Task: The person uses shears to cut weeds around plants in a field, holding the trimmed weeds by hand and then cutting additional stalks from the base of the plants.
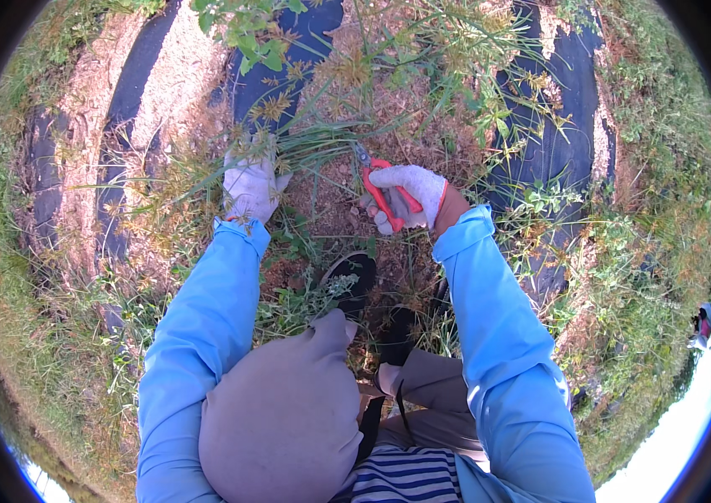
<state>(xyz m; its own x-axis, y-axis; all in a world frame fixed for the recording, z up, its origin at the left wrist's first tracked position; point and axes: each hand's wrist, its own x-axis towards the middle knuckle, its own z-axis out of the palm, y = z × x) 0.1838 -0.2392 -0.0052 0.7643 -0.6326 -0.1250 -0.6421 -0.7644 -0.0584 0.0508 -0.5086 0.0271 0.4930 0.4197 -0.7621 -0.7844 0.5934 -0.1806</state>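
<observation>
Long green sedge stems (321, 143) with brownish seed heads stretch sideways from my left hand (251, 182), which is closed on them in a white work glove. My right hand (415, 195), also gloved in white with an orange cuff edge, grips red-handled pruning shears (382, 195). Their metal blades (362, 154) point up and left, close to the ends of the stems. I cannot tell whether the blades touch a stem. The fingers of my left hand are partly hidden by the grass.
Strips of black ground-cover sheet (550, 126) lie on pale soil (173, 75) to both sides. Weeds (481, 113) grow ahead and around me. A dark shoe (355, 276) stands on the ground below my hands. A leafy green plant (258, 47) rises at the top.
</observation>
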